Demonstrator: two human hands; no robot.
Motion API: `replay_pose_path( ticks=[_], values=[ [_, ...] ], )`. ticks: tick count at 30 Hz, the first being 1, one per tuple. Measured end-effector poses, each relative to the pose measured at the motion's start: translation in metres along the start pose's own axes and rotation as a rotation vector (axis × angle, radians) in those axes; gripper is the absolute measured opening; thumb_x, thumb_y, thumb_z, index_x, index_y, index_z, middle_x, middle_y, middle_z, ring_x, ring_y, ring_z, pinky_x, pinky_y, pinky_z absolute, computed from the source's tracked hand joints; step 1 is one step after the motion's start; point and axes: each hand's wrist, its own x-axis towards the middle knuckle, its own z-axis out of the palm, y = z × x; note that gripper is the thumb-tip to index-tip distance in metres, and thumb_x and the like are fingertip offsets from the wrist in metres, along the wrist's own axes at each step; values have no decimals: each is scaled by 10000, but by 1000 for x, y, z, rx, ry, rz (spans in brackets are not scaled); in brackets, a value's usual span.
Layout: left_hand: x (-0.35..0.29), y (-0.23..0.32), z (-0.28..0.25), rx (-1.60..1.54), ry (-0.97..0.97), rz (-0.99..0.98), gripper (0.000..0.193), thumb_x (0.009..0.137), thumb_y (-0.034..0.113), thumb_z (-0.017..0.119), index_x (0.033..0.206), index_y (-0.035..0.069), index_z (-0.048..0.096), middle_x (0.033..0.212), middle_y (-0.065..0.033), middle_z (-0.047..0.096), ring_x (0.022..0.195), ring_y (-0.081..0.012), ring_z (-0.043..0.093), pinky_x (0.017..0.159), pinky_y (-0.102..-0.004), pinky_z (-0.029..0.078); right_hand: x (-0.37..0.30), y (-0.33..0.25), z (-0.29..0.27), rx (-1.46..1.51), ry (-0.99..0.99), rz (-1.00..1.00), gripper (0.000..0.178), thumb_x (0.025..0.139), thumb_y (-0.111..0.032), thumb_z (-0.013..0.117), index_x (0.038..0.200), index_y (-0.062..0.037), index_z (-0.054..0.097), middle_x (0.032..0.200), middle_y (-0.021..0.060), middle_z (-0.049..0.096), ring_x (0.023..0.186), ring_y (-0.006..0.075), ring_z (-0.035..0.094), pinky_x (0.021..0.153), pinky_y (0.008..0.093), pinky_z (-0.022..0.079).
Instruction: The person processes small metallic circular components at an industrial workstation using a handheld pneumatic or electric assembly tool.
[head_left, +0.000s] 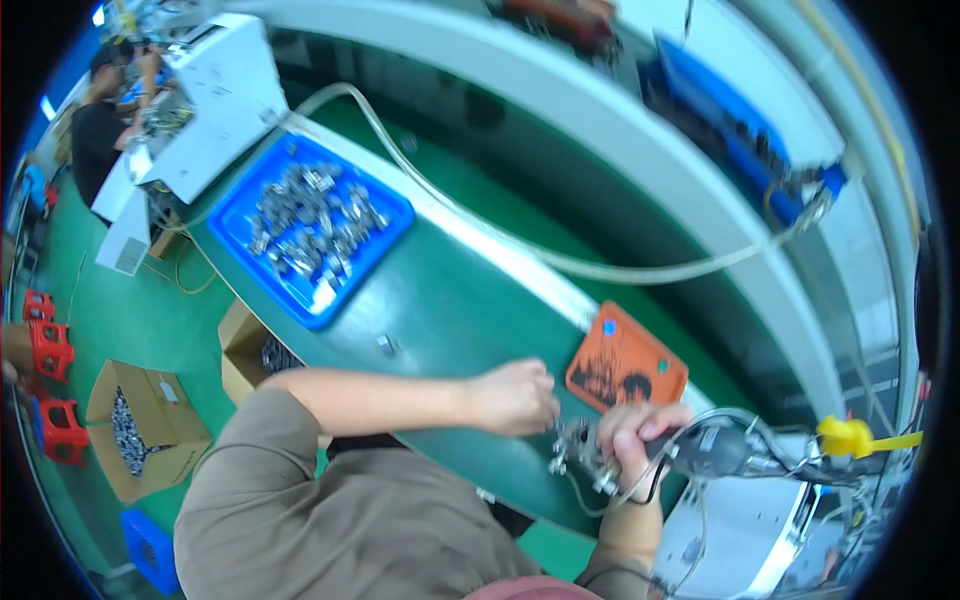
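Observation:
My left hand (pixel 512 398) is closed, its fingers curled at the left side of a small metal fixture (pixel 580 456). Whatever it may pinch is hidden. My right hand (pixel 638 436) is wrapped round the front end of a dark cylindrical power tool (pixel 715 452), which lies roughly level with cables running along it. The fixture sits between my two hands, over the green bench top (pixel 450 330). Just beyond my right hand lies an orange tray (pixel 655 350) with small dark parts in it.
A blue tray (pixel 400 215) of metal parts stands at the far left of the bench, near a white machine (pixel 235 95). One loose metal part (pixel 387 344) lies on the bench. Cardboard boxes (pixel 180 430) and red stools (pixel 52 350) stand left. A pale hose (pixel 590 270) arcs behind. Another person (pixel 95 150) works far left.

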Motion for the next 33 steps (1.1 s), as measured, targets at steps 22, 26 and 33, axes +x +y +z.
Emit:
replay_pose_path(
  ticks=[22, 26, 33],
  values=[
    [-194, -46, -259, 1103, 388, -804, 318, 860, 237, 756, 1156, 121, 748, 1355, -146, 656, 1234, -350, 610, 1061, -463, 476, 33, -40, -20, -222, -169, -372, 261, 923, -60, 634, 1089, -109, 439, 640, 14, 474, 497, 151, 481, 505, 307, 422],
    [-145, 20, -203, 215, 128, -659, 331, 829, 117, 699, 1155, 65, 721, 1334, -135, 647, 1227, -335, 608, 1048, -452, 485, 24, -44, -22, -234, -134, -420, 275, 910, -64, 641, 1093, -120, 444, 639, 0, 468, 488, 139, 479, 491, 306, 421],
    [-129, 16, -181, 7, -156, -618, 360, 745, 41, 646, 1096, 41, 730, 1184, -132, 691, 1116, -334, 640, 972, -433, 520, 24, -37, -15, -230, -104, -358, 296, 858, 13, 664, 1036, -89, 450, 616, 33, 501, 467, 177, 507, 476, 352, 464]
  ],
)
